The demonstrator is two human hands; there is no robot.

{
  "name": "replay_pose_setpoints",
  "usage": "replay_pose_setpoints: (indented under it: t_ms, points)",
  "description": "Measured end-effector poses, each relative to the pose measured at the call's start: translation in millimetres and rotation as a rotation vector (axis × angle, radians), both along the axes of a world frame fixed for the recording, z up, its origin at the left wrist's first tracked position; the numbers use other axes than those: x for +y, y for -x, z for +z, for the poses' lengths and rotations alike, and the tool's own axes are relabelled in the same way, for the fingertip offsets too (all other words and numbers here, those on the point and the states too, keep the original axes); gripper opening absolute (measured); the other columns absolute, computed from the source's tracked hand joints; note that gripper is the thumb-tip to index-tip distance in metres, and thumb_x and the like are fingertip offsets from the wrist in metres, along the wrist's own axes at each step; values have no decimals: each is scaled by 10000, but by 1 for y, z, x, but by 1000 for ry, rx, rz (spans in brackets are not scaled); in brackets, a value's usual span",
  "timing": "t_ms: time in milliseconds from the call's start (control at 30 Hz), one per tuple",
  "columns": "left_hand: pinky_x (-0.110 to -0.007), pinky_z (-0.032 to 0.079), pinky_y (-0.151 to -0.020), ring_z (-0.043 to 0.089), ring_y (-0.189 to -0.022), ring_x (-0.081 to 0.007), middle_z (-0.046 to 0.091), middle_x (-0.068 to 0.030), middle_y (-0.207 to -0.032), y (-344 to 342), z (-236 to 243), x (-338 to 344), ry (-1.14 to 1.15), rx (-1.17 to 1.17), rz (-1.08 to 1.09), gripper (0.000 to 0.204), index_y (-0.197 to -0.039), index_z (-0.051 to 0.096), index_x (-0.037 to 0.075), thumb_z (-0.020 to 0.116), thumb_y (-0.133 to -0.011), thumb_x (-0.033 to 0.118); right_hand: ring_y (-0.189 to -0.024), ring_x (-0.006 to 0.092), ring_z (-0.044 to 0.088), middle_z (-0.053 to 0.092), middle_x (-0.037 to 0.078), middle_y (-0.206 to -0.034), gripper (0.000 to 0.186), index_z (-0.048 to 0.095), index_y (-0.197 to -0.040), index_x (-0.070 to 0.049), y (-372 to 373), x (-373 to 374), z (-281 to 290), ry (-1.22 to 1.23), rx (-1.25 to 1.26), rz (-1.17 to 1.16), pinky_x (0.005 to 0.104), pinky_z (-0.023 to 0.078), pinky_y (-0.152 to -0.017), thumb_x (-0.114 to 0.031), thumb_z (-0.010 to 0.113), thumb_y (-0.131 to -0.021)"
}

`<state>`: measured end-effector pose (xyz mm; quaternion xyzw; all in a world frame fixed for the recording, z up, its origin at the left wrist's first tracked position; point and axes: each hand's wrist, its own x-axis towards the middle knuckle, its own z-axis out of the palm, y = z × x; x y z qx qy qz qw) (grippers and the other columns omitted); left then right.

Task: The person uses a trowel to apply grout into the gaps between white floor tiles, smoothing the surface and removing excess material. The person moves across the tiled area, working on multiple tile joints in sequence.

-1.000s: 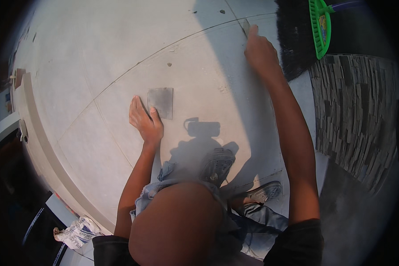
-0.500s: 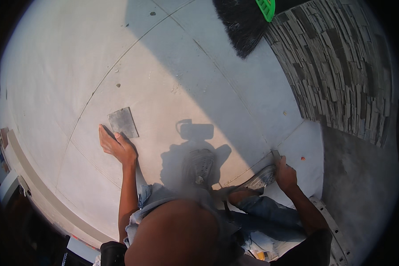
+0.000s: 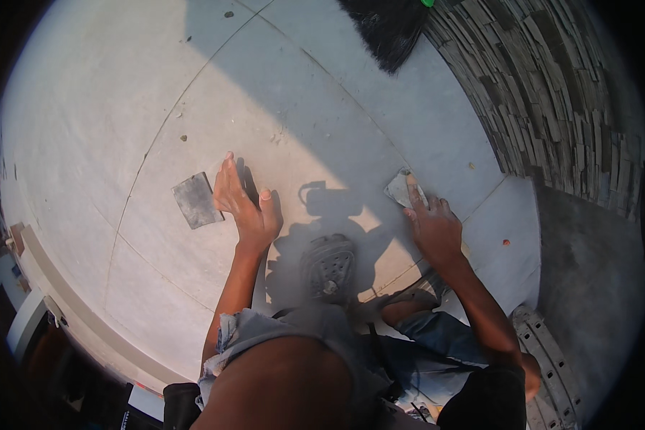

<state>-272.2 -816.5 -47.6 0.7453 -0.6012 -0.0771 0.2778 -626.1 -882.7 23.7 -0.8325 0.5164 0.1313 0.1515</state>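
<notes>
A thin grey square plate (image 3: 196, 201) lies on the tiled floor at the left. Just to its right, my left hand (image 3: 247, 208) is open over the floor, fingers stretched forward and thumb spread away, holding nothing. My right hand (image 3: 436, 228) grips a small flat plate with a smeared whitish face (image 3: 398, 188), its index finger laid along the top. The plate is tilted low over the floor near a tile joint; whether its edge touches cannot be made out. The plate's near end is hidden under my fingers.
A black-bristled broom (image 3: 387, 32) lies at the top, beside a wall of grey stacked stone (image 3: 523, 86). My shoe (image 3: 328, 265) stands on the tiles (image 3: 279, 93) between my arms. Crumbs of debris (image 3: 184, 137) and a reddish bit (image 3: 507, 242) dot the floor.
My left hand has moved right, from the near-left side of the grey square to its right side. My right hand has carried the flat plate forward and left, away from my foot.
</notes>
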Motion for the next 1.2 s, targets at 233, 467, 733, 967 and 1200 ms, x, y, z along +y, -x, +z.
replay_pose_setpoints:
  t_ms: [233, 467, 733, 967, 1200]
  points:
    - [-572, 159, -1221, 300, -1502, -455, 399, -229, -1658, 10, -3, -15, -79, 6, 33, 734, -1632, 286, -76, 467, -1093, 387, -784, 384, 750, 741, 249, -988, 510, 606, -1502, -124, -37, -40, 10, -144, 5, -38, 463, 614, -692, -416, 577, -1085]
    - [-598, 165, -1215, 315, -1493, -465, 423, -219, -1644, 5, -10, -11, -68, 32, 62, 735, -1614, 333, -71, 474, -1077, 411, -758, 373, 750, 727, 230, -924, 512, 606, -1497, -112, -67, -60, 22, -211, 75, -17, 484, 598, -661, -431, 534, -1103]
    - [-596, 165, -1217, 325, -1486, -470, 441, -216, -1630, 10, -6, -17, -90, 38, 69, 743, -1610, 340, -66, 482, -1069, 422, -788, 390, 752, 733, 253, -966, 525, 581, -1528, -126, -90, -87, 28, -324, 69, -82, 510, 585, -667, -446, 481, -1124]
    - [-595, 159, -1225, 309, -1502, -464, 424, -224, -1634, 11, -3, -16, -114, 77, 68, 741, -1613, 344, -57, 484, -1069, 424, -813, 414, 747, 734, 244, -910, 550, 564, -1554, -159, -80, -85, 35, -276, 103, -63, 529, 586, -756, -487, 440, -1130]
    - [-600, 150, -1232, 296, -1516, -458, 414, -237, -1624, 11, 1, -15, -153, 68, 77, 751, -1623, 332, -57, 487, -1067, 424, -811, 422, 753, 734, 249, -892, 569, 551, -1565, -159, -109, -99, 24, -282, 57, -62, 524, 595, -761, -504, 445, -1125]
